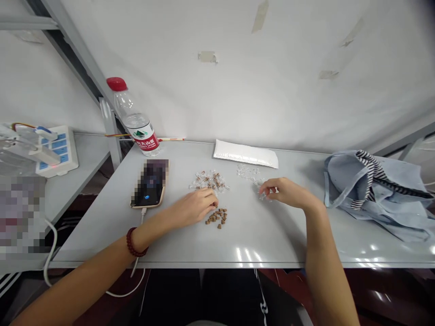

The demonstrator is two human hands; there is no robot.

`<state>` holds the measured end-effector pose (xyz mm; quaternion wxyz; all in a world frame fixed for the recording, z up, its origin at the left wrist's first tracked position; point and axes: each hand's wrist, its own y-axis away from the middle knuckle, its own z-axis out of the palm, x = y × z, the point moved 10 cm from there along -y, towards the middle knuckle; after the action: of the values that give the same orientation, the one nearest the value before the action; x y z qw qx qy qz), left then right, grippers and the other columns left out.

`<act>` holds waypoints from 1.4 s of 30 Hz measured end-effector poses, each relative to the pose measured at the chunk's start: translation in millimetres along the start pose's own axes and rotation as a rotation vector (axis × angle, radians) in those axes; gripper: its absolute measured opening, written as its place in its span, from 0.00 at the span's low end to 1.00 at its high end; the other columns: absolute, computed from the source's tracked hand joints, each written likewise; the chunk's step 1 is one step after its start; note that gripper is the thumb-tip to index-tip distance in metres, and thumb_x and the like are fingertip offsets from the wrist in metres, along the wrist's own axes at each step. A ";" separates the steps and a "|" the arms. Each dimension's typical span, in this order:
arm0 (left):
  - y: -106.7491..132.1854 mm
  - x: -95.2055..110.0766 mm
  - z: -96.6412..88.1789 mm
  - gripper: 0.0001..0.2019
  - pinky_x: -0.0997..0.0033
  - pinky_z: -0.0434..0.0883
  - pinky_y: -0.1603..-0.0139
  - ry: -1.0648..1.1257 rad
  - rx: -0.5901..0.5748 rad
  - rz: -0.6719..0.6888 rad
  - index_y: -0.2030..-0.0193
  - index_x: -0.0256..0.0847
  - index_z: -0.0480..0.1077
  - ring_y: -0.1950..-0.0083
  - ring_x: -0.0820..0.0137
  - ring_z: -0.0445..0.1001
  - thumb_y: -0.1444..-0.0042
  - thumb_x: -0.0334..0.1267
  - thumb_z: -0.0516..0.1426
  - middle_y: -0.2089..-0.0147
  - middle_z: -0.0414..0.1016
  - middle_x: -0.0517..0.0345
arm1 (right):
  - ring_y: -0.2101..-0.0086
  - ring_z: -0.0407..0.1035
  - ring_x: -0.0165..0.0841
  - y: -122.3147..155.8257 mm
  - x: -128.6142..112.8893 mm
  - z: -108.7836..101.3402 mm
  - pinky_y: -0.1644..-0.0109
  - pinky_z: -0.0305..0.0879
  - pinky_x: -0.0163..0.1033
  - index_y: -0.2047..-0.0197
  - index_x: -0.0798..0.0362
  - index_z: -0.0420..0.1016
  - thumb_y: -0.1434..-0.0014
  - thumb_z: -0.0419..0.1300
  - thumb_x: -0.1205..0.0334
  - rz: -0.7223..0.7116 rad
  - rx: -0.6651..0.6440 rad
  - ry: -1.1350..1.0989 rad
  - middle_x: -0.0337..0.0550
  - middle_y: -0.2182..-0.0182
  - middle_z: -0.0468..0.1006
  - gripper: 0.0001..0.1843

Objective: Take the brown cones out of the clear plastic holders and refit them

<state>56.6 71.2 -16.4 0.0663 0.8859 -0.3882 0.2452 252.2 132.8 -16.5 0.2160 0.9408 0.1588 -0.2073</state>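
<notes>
Grey desk (183, 246) | brown bits (214, 218): your left hand (197, 206) beside, nearer; right hand (284, 191) well right | both curled, can't tell grip

Your left forearm (84, 280) slants up from the lower left, its wrist (154, 231) nearly straight, and your left hand (197, 206) is palm down, fingers (206, 192) bent and bunched together, thumb (207, 211) held close to them. Your right forearm (328, 269) rises steeply from the bottom edge, bends sharply inward at the wrist (311, 203), and your right hand (283, 190) points leftward, fingers (271, 182) curled, thumb (273, 196) nearer you. Your hands are well apart
</notes>
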 end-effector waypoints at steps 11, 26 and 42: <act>3.1 6.4 -5.1 0.09 0.67 0.67 0.57 -0.061 0.044 0.016 0.63 0.36 0.69 0.61 0.68 0.68 0.36 0.33 0.49 0.62 0.70 0.54 | 0.66 0.68 0.36 -13.1 -33.0 11.8 0.63 0.63 0.40 0.67 0.52 0.76 0.46 0.55 0.66 -0.196 0.108 0.094 0.45 0.67 0.74 0.08; 12.3 -14.3 -43.1 0.04 0.73 0.71 0.64 0.406 0.471 -0.160 0.63 0.37 0.72 0.68 0.75 0.71 0.45 0.31 0.57 0.65 0.75 0.57 | 0.69 0.71 0.30 6.2 -129.3 30.0 0.66 0.69 0.37 0.58 0.52 0.76 0.38 0.55 0.64 -0.593 0.390 -0.293 0.44 0.65 0.78 0.09; 4.8 -35.0 -11.3 0.07 0.71 0.72 0.65 0.831 0.256 -0.335 0.71 0.36 0.70 0.69 0.72 0.74 0.53 0.36 0.64 0.72 0.75 0.59 | 0.65 0.73 0.33 15.2 -137.4 43.9 0.62 0.73 0.41 0.56 0.54 0.76 0.36 0.50 0.68 -0.761 0.439 -0.210 0.49 0.62 0.77 0.14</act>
<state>28.6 94.3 -23.9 0.1452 0.7641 -0.1467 0.6112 125.3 70.4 15.6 -0.0652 0.8130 0.4228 -0.3949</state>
